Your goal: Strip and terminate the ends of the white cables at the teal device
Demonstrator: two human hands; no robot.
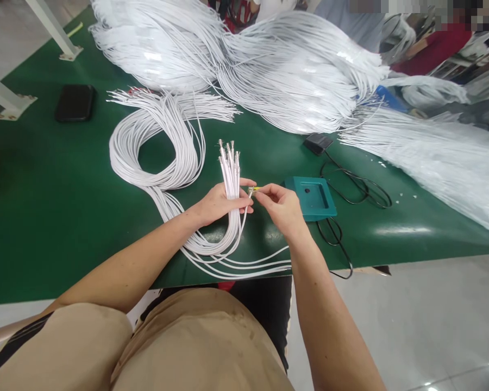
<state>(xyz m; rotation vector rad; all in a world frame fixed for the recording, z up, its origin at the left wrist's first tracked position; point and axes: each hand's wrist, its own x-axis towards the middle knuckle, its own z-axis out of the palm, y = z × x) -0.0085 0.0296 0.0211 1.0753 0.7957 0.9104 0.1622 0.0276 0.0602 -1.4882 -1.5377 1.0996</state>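
My left hand point(224, 202) is wrapped round a bundle of white cables point(230, 176), whose stripped or metal-tipped ends point up above the fingers. Just right of the bundle, my right hand point(279, 206) pinches a small yellow piece point(256, 189) at the tip of a single white cable point(246, 209). The fingertips of both hands are close together there. From the held bundle the cables curve down and left into a large coil point(120, 146) lying on the green table point(85, 233). A few loose cables run right, passing under my right forearm.
A teal device point(313, 198) with black cords point(361, 190) sits right of my hands, a small black box point(318, 143) behind it. Large heaps of white cables point(293, 70) cover the back. A black square object point(75, 103) lies left, near metal posts point(51, 24). People stand beyond.
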